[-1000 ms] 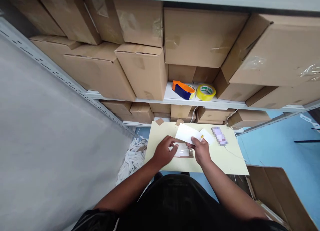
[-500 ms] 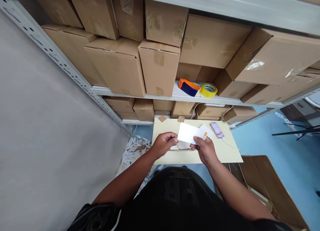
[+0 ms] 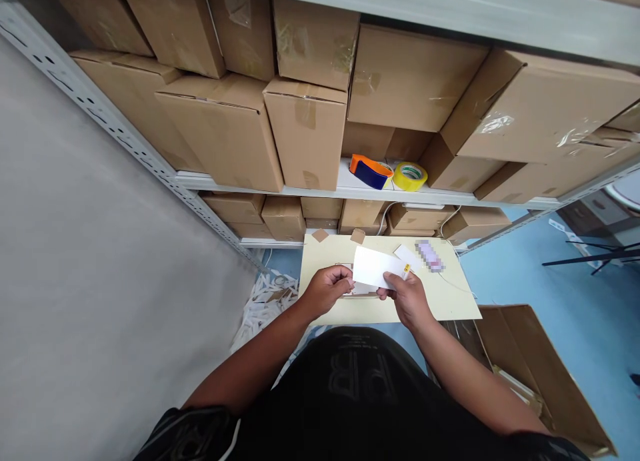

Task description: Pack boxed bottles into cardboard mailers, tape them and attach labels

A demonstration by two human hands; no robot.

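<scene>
A blank white card (image 3: 376, 266) with a small yellow mark near its right end is held over the cream table (image 3: 325, 251). My right hand (image 3: 411, 300) grips its right part, thumb on top and fingers beneath. At the card's left edge, my left hand (image 3: 327, 292) has its thumb and fingertips pinched together; whether they hold the edge or something small is hidden. Under the card, partly covered, lie more white pieces (image 3: 361, 289) with a brown edge. Just behind it rests another white card (image 3: 404, 253).
A pixelated purple item (image 3: 430, 256) lies on the table's right side. Cardboard boxes (image 3: 305, 134) fill the shelves ahead, with an orange-and-blue tape dispenser (image 3: 371, 173) and yellow tape roll (image 3: 410, 176). White strips (image 3: 257, 318) litter the floor left; an open carton (image 3: 533, 361) stands right.
The card has turned slightly in my right hand, and its left part bends a little. Both hands keep nearly the same place. The view has shifted slightly.
</scene>
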